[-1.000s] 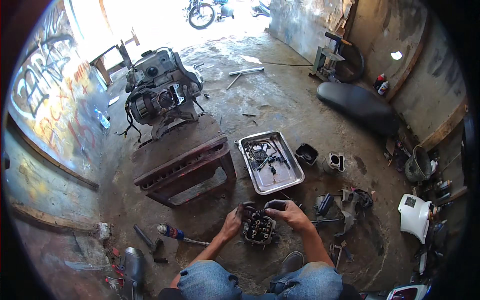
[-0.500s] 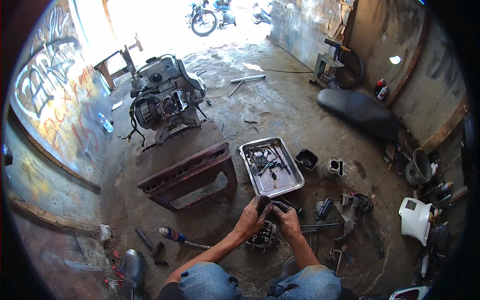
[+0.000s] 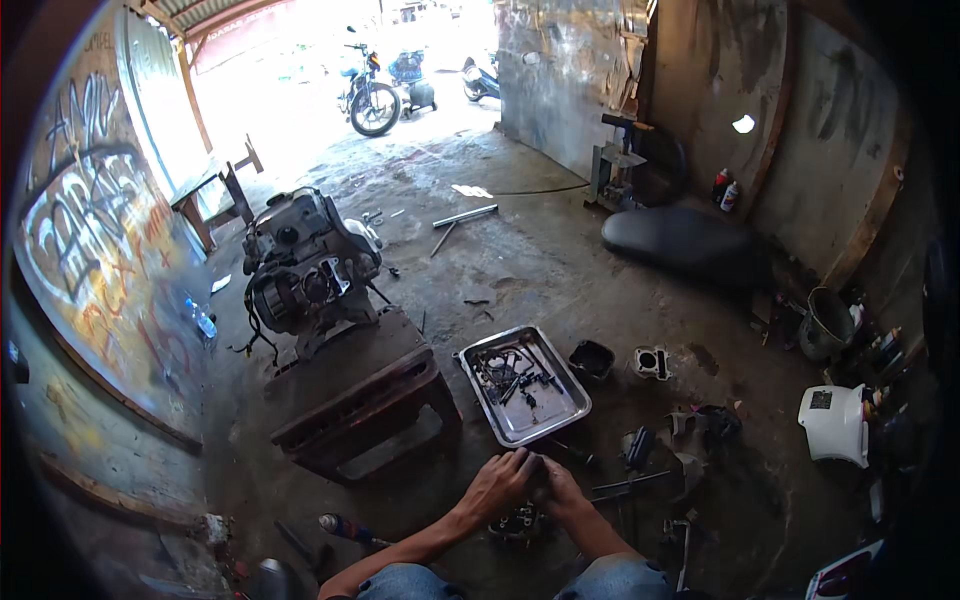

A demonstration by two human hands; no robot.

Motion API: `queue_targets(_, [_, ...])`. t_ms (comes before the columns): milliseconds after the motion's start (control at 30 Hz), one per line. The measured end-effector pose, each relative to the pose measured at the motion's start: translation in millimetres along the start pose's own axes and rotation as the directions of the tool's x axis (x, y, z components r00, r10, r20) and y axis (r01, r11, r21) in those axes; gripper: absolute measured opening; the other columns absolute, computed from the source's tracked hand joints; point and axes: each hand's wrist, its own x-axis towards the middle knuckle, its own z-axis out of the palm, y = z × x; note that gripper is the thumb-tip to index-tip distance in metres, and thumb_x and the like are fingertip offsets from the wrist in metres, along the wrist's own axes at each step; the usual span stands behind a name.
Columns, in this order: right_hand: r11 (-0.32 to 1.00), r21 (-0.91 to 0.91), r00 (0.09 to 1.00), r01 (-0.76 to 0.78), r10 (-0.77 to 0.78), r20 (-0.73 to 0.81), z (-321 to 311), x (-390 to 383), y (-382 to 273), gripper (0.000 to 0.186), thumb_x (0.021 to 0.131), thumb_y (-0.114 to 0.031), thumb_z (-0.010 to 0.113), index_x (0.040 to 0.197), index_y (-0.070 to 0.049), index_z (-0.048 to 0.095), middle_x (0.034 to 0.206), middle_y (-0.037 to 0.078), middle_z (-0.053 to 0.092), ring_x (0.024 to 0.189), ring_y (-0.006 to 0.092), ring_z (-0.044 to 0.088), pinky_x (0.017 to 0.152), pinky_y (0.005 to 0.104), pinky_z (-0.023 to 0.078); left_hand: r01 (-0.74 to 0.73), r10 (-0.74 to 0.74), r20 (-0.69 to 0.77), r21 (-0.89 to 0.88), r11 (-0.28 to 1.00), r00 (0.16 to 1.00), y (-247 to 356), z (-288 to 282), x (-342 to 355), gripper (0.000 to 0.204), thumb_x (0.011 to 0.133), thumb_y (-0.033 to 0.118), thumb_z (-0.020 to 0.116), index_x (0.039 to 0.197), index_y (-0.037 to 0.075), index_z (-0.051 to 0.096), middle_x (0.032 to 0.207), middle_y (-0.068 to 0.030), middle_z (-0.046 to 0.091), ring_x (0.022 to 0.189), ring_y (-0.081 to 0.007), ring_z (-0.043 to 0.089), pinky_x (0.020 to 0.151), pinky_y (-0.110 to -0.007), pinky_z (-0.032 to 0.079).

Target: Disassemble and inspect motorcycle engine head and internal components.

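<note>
Item: small dark engine part (image 3: 517, 521), on the concrete floor (image 3: 560, 270) just below the near short edge of the metal tray (image 3: 572, 408), between the person's knees.

Step in hand, as judged: working something at the top of the part, both hands meeting over it.
- Left hand (image 3: 497, 484): fingers curled down onto the part's upper side. The grip looks closed on something small, but what it pinches cannot be told.
- Right hand (image 3: 560, 487): pressed against the left, fingertips together at the same spot; how narrow its grip is stays hidden.

Next move, as judged: calls for a steady base and fine fingertip control, since the piece is tiny.

Containers:
- Metal tray: shallow, rectangular; holds a loose heap of dark bolts and small fittings toward its far end.
- Black cup-like tub (image 3: 590, 359): right of the tray; contents unclear.
- Bucket (image 3: 829, 322): well to the tray's right, by the wall; contents unclear.
</note>
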Motion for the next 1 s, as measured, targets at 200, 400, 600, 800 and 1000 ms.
queue_targets(200, [0.998,0.060,0.998,-0.026,0.023,0.050,5.3,4.6,5.0,0.024,0.104,-0.020,0.048,0.114,-0.006,0.064,0.109,0.007,0.067,0.099,0.0179,0.066,0.091,0.0339,0.053,-0.023,0.008,-0.121,-0.128,0.991,0.993,10.7,-13.1,-5.5,0.035,0.080,0.010,0.070,0.111,0.002,0.059,0.100,-0.0131,0.061,0.090,-0.0292,0.062,0.079,-0.040,0.050])
queue_targets(400, [0.960,0.276,0.929,0.049,-0.146,0.342,18.5,11.0,-19.2,0.041,0.106,-0.025,0.035,0.122,0.004,0.059,0.123,0.018,0.065,0.117,0.0290,0.060,0.108,0.0435,0.044,0.356,-0.755,-0.092,-0.841,0.408,0.649,15.3,-7.6,-0.2,0.017,0.101,0.018,0.054,0.105,0.002,0.060,0.092,-0.0062,0.063,0.084,-0.0140,0.059,0.079,-0.030,0.049])
queue_targets(600, [0.982,0.183,0.944,0.049,-0.105,0.312,97.3,-8.3,-56.1,0.064,0.108,-0.042,0.021,0.147,0.008,0.036,0.151,0.024,0.041,0.142,0.0326,0.039,0.121,0.0435,0.026,0.366,-0.636,-0.048,-0.784,0.502,0.770,6.4,-34.2,14.5,0.015,0.097,0.013,0.055,0.094,-0.001,0.059,0.084,-0.0078,0.063,0.077,-0.0120,0.057,0.073,-0.030,0.049])
queue_targets(800, [0.995,0.054,0.908,0.084,-0.099,0.407,129.0,-22.2,-67.3,0.071,0.107,-0.051,0.019,0.150,0.002,0.034,0.155,0.017,0.038,0.143,0.0288,0.037,0.121,0.0414,0.027,0.366,-0.543,-0.084,-0.651,0.665,0.836,28.3,-56.9,44.1,0.029,0.089,0.008,0.068,0.114,-0.001,0.056,0.094,-0.0173,0.069,0.087,-0.0252,0.070,0.076,-0.036,0.054])
queue_targets(1000, [0.994,0.069,0.917,0.081,-0.101,0.387,139.9,-25.0,-65.4,0.075,0.104,-0.058,0.021,0.153,-0.002,0.031,0.156,0.014,0.038,0.142,0.0261,0.038,0.121,0.0413,0.025,0.358,-0.500,-0.104,-0.576,0.735,0.860,23.6,-62.2,49.3,0.030,0.088,0.009,0.070,0.115,0.000,0.059,0.100,-0.0205,0.070,0.092,-0.0321,0.071,0.079,-0.037,0.055])
